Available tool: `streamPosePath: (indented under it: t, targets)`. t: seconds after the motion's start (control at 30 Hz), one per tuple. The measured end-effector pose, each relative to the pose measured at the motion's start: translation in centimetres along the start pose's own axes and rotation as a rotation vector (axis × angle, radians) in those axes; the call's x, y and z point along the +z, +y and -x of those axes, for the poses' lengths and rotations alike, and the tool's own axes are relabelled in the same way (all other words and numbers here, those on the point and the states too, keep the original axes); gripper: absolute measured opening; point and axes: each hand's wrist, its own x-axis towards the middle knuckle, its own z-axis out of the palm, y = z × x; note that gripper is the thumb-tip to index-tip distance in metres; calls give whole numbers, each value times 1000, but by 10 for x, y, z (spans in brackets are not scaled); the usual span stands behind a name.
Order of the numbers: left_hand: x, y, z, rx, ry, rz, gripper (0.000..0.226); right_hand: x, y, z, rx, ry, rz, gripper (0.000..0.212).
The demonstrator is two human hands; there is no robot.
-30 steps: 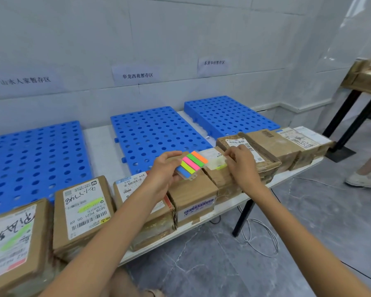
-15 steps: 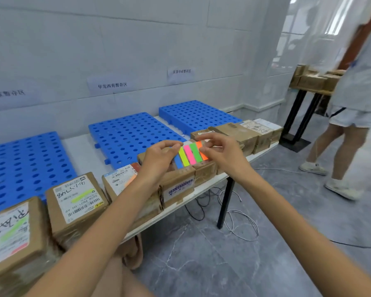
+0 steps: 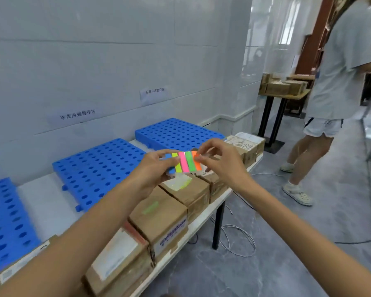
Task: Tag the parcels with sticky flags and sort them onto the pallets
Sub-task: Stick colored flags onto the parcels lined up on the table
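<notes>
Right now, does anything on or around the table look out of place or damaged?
Nothing is spilled. The brown cardboard parcels lined up along the front edge of the white table look worn, with wrinkled tape and creased sides. A loose white cable lies in untidy loops on the grey floor under the table.

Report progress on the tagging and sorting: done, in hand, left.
Done: two parcels below the hands carry greenish flags. In hand: the left hand holds the flag pad; the right hand pinches its orange flag. Left: all parcels in view sit along the table's front edge, none on the blue pallets, so sorting looks unstarted. Flags on the far parcels cannot be made out.
</notes>
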Motion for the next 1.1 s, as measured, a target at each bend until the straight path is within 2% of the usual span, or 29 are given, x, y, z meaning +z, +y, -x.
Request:
streamPosePath:
  t: [0.13, 0.27, 0.5, 0.7, 0.93, 1.1]
  targets:
    - [-28, 27, -77, -2, -28, -72, 19, 18, 12, -78, -1, -4, 98, 9]
    - [-46, 58, -108, -107, -47, -21, 16, 23, -4, -126, 44, -76, 176, 8]
    - [-71, 151, -66, -284, -26, 63, 15, 7, -111, -161, 26, -247, 307, 13]
    - [-74, 213, -32, -287, 27, 107, 17, -5, -173, -178, -5, -195, 255, 15]
    - [-59, 213, -37, -310, 88, 124, 9, -17, -157, -188, -60, -240, 253, 11]
    - [-29, 194, -57, -342, 188, 155, 15, -31, -111, -208, -243, -338, 329, 3]
